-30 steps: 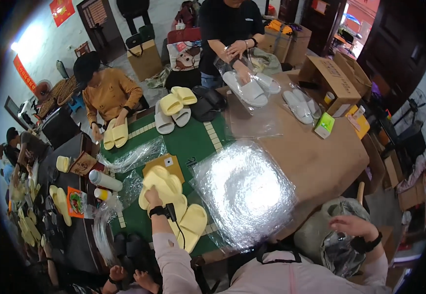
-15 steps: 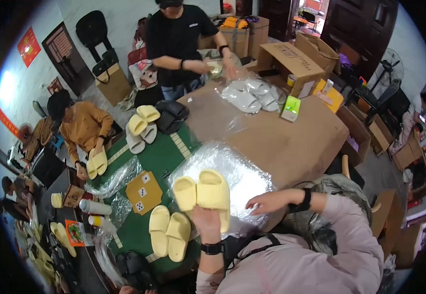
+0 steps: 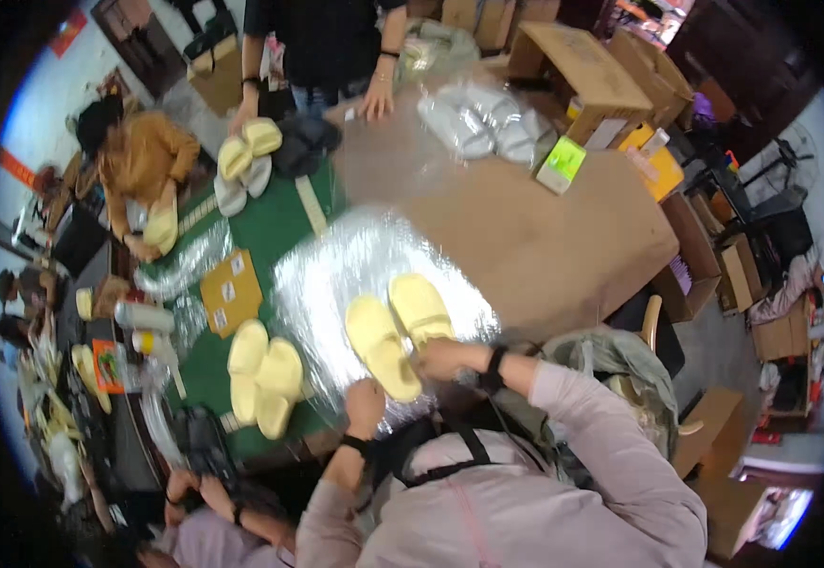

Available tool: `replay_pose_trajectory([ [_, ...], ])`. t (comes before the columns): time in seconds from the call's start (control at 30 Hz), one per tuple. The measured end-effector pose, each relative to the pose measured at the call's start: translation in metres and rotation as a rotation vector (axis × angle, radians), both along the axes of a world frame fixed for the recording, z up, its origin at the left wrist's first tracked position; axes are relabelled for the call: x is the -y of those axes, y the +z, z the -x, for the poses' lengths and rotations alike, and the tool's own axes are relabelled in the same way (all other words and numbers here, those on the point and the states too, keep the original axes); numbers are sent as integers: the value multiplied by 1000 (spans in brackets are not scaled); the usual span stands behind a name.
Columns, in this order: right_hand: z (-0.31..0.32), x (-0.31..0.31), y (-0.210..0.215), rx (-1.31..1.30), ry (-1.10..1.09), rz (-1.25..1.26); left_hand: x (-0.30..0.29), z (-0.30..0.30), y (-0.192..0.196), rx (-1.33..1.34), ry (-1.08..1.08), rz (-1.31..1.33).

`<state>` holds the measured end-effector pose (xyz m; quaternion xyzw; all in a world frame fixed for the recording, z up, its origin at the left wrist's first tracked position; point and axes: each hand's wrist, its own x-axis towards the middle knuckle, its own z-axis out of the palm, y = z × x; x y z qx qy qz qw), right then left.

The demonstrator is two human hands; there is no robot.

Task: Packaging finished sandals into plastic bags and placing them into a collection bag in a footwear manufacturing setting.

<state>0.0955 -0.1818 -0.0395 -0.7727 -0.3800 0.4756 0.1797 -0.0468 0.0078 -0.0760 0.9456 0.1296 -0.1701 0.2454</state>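
Two yellow slide slippers lie side by side on a stack of clear plastic bags (image 3: 327, 275). The left slipper (image 3: 379, 346) is tilted with its heel toward me. My right hand (image 3: 450, 360) closes on the heel end of the right slipper (image 3: 421, 308), covering part of it. Beside the left slipper's heel, at the near edge of the plastic, is my left hand (image 3: 365, 407). Its fingers are curled in, and whatever they may hold is hidden. Another yellow pair (image 3: 265, 379) rests on the green table surface to the left.
A co-worker in black (image 3: 317, 47) stands across the table, hands down on it. At the left, a co-worker in brown (image 3: 142, 161) handles a yellow slipper. Bagged white slippers (image 3: 483, 123) and a green box (image 3: 562, 163) lie on the brown board (image 3: 564, 246).
The yellow slippers my left hand held up now lie on the plastic. My right hand has moved left onto one; my left hand has dropped nearer me. The view has shifted.
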Motion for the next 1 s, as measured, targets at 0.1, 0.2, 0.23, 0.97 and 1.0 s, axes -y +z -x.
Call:
replay_pose_trajectory([
  [0.1, 11, -35, -7, 265, -143, -93, 0, 40, -15, 186, -272, -169],
  [0.2, 29, -56, -33, 309, -326, -128, 14, 45, -15, 85, -297, -176],
  [0.23, 33, -59, -39, 359, -484, -173, 19, 44, -11, 62, -289, -191],
  [0.97, 18, 102, 96, -604, -730, -547, -3, 0, 23, 196, -188, -122],
  [1.0, 20, 102, 99, -641, -686, -488, -4, -1, 21, 113, -206, -98],
])
